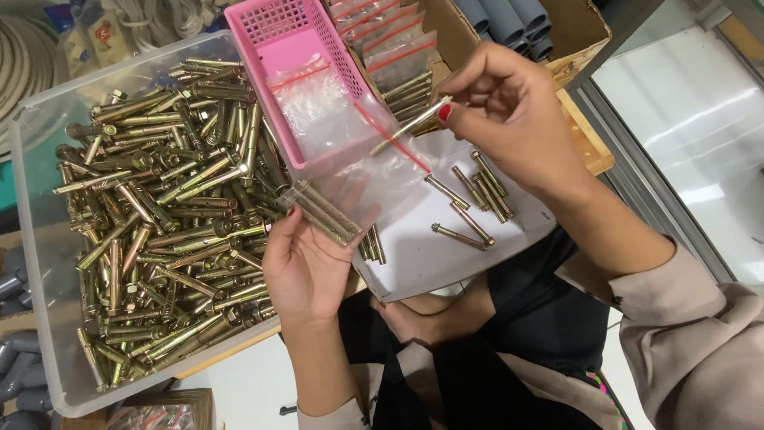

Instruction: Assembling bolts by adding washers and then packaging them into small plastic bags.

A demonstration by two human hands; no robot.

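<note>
We see a clear zip bag [362,179] with a red seal strip held up between the hands, over the gap between the pink basket and the white sheet, with a few bolts already lying at its bottom. The left hand [306,267] grips the bag's lower end, thumb and fingers closed around the bolts inside. The right hand [509,119] pinches a single brass-coloured bolt [410,126] between thumb and fingertips, its far tip at the bag's open mouth. Just below that hand, loose bolts [477,199] lie scattered on a white sheet [430,255] resting over our lap. The pink basket [290,48] behind the bag holds empty bags. To its right a cardboard box [585,36] carries filled bags [394,48] and grey pipe pieces. On the left, a big clear tub [40,263] is heaped with many more bolts [159,207]. We cannot tell what the tub rests on.
</note>
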